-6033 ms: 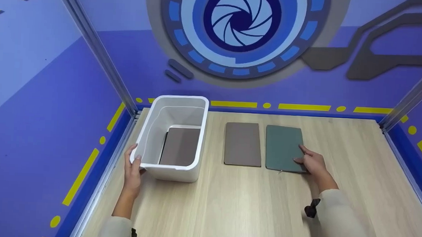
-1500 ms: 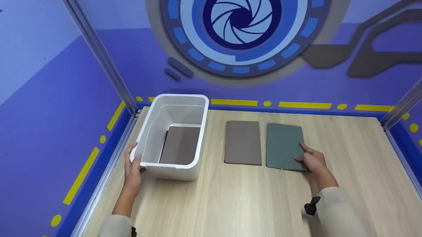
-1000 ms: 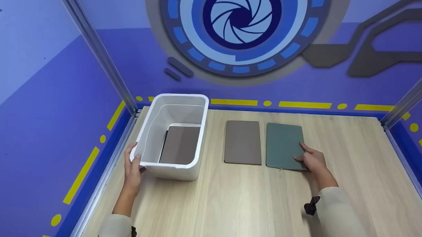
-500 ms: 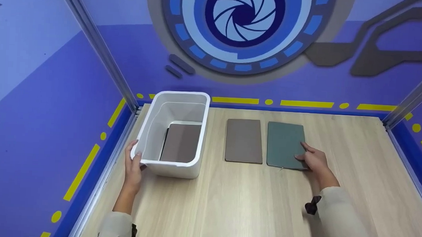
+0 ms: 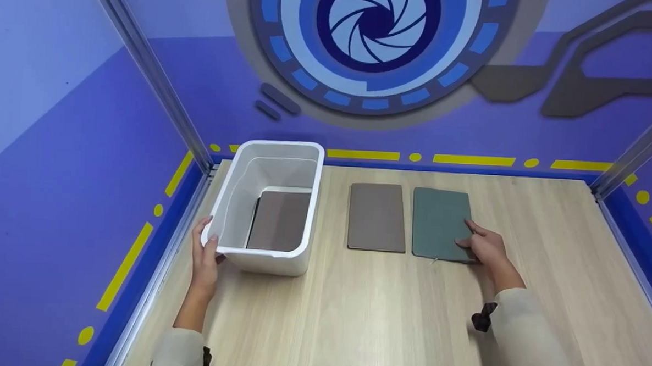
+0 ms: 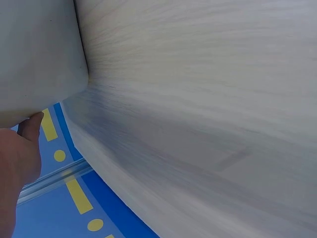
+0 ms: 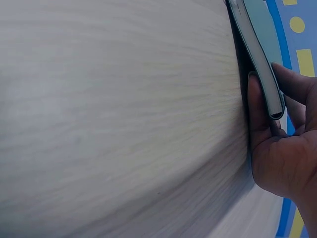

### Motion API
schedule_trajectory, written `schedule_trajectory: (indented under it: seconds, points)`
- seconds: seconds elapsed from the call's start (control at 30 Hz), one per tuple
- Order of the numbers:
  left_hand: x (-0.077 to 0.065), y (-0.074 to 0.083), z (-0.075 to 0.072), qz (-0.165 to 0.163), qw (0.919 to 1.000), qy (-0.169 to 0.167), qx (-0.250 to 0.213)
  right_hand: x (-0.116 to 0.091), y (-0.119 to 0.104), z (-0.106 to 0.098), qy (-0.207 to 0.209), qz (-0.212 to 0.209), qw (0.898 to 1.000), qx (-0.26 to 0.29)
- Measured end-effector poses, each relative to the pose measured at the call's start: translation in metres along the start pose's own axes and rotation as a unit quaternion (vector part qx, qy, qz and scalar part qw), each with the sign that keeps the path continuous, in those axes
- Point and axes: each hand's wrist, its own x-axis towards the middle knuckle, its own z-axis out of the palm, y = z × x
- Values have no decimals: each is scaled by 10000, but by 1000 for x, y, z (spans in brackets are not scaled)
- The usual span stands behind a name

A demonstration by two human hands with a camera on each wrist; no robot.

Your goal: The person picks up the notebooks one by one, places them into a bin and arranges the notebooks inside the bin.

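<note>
A white plastic bin [image 5: 270, 264] stands at the left of the table, and my left hand [image 5: 205, 263] holds its near left corner, thumb at the rim. A brown notebook [image 5: 280, 222] lies on the bin's floor, with a dark edge showing at its left. Outside, another brown notebook [image 5: 377, 218] lies flat to the right of the bin. Beside it is a green notebook [image 5: 438, 225], whose right edge my right hand [image 5: 488, 249] pinches near the lower corner. In the right wrist view, fingers sit on both sides of the green notebook's [image 7: 267, 82] edge.
Everything rests on a light wood table [image 5: 364, 311]. Blue and purple printed panels [image 5: 187, 83] enclose it at the back and both sides. A metal post [image 5: 152, 73] rises at the back left corner, close to the bin.
The head view has shifted slightly, so the scene sits a little higher in it. Both hands, the bin and the notebooks keep their places.
</note>
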Motion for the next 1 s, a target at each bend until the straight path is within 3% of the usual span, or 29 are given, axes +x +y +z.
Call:
schedule_trajectory:
  seconds: [0.37, 0.6, 1.0]
  points:
    - [2, 1, 0, -27, 10000, -18, 5, -2, -4, 0, -40, -113, 9998, 151]
    - [3, -1, 1, 5, 10000, 24, 70, -1, -1, 0, 69, -133, 9999, -30]
    - [3, -2, 2, -31, 9998, -23, -178, -3, -3, 0, 104, -62, 9999, 11]
